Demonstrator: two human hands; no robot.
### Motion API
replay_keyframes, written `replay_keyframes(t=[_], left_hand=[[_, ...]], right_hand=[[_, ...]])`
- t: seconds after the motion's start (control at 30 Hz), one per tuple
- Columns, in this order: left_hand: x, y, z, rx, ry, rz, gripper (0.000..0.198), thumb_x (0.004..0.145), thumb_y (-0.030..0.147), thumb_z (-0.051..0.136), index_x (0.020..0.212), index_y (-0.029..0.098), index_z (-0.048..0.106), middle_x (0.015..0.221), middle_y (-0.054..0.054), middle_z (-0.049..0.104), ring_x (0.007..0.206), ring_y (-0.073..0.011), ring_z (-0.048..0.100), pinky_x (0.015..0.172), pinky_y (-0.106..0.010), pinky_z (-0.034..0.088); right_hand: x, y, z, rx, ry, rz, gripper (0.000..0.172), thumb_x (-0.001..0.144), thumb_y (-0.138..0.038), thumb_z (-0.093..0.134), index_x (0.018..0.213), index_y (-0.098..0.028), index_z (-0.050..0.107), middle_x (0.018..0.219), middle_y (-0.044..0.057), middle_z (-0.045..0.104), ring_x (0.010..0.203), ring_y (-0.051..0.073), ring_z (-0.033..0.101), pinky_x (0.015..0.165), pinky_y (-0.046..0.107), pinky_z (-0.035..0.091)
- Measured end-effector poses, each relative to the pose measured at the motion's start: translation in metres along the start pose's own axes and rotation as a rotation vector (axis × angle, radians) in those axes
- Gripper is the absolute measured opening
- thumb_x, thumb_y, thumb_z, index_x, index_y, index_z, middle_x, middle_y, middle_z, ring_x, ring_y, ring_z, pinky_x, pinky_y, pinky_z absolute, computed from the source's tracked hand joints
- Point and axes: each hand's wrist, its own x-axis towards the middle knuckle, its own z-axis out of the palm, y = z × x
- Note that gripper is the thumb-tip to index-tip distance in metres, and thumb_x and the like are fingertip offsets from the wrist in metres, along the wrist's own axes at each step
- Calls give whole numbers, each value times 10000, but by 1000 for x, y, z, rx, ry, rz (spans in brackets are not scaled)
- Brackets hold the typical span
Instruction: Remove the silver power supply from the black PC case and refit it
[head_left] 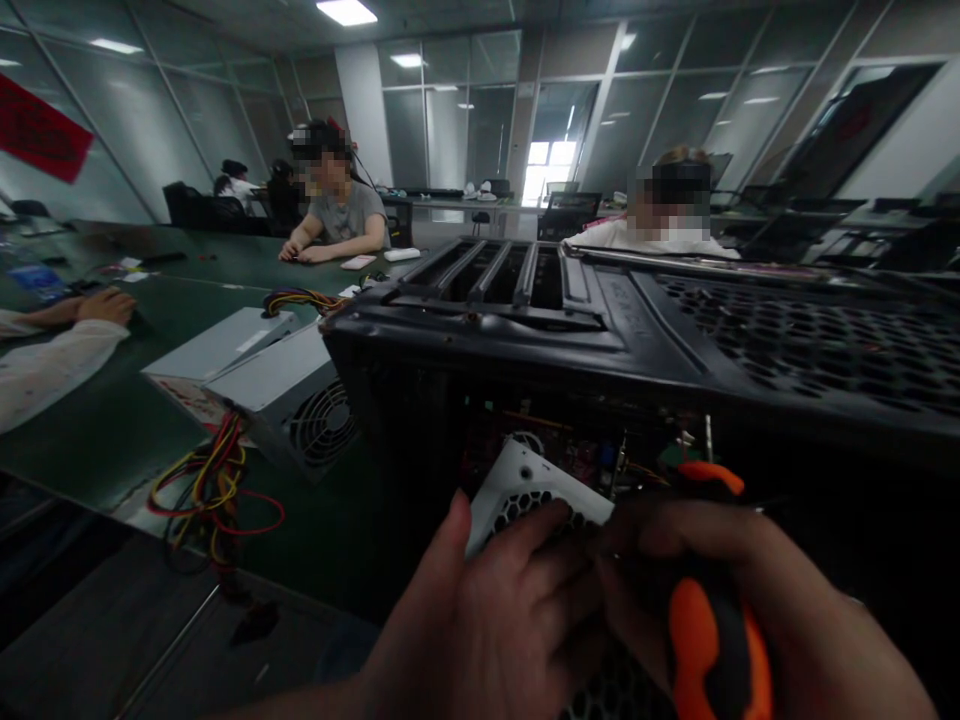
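My left hand is low in the middle, thumb raised and fingers stretched across a pale metal panel with honeycomb holes. Its fingertips come close to my right hand, which is wrapped round pliers with orange and black handles. The jaws of the pliers are hidden by my fingers and shadow. Both hands are at the open side of a black computer case. Inside it, a circuit board and thin wires show dimly behind the panel.
Left of the case, two grey power supplies sit on the green table, bundled cables hanging over its edge. A person's sleeve is at far left. Two other people sit across the table.
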Motion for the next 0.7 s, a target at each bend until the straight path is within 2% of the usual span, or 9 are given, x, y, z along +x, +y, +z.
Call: replay_keyframes(t=[0.07,0.1,0.2,0.27,0.37,0.5,0.6,0.7], left_hand=[[-1,-2,-4,-133,-50,24,884,812,659,367,1435,70,149,1542,-167,136,1407,-268,201,1125,-383,201],[-2,-3,-6,-161,-63,21,825,813,627,422,1412,86,253,1530,-156,195,1403,-270,213,1126,-389,194],[-6,-4,-10,-138,-90,-103,576,767,455,581,1242,132,542,1362,-131,504,1313,-291,399,1101,-427,239],[-8,-4,-9,-90,-101,-199,451,708,336,605,1117,150,639,1175,-102,653,1224,-312,503,1071,-456,278],[-8,-1,-5,-78,-88,-239,400,620,242,541,989,193,687,993,-28,722,1172,-313,551,1043,-461,308],[-5,4,1,-70,-31,-279,379,547,210,484,857,215,701,783,36,725,1075,-309,618,987,-432,380],[-4,5,2,-56,-4,-300,373,524,207,474,818,209,705,751,36,722,1046,-315,632,969,-432,400],[-4,6,3,-43,-18,-300,365,527,207,489,822,205,705,772,23,729,1039,-322,634,976,-450,398]], right_hand=[[6,4,-5,-25,-2,-3,172,823,-178,510,973,-256,475,805,-29,606,628,92,611,508,103,486],[11,5,-6,-53,-5,-22,167,825,-185,507,974,-256,485,827,-29,604,661,90,617,542,101,496],[26,12,-6,-122,-39,-76,129,820,-180,499,934,-241,497,795,-32,594,624,92,600,503,123,482],[35,15,-3,-64,-79,-53,80,822,-179,497,883,-227,478,743,-36,583,570,97,572,428,145,432],[43,18,3,47,-155,-9,110,782,-153,487,868,-220,479,754,-33,576,606,111,563,461,178,422],[49,18,10,78,-225,-23,153,757,-109,486,861,-221,489,721,-58,538,585,84,505,498,172,391],[54,16,14,149,-282,3,183,780,-72,468,887,-214,512,760,-48,553,629,82,523,532,165,397],[59,12,17,140,-304,-18,243,757,-28,462,901,-206,543,750,-52,555,567,61,488,496,144,372]])
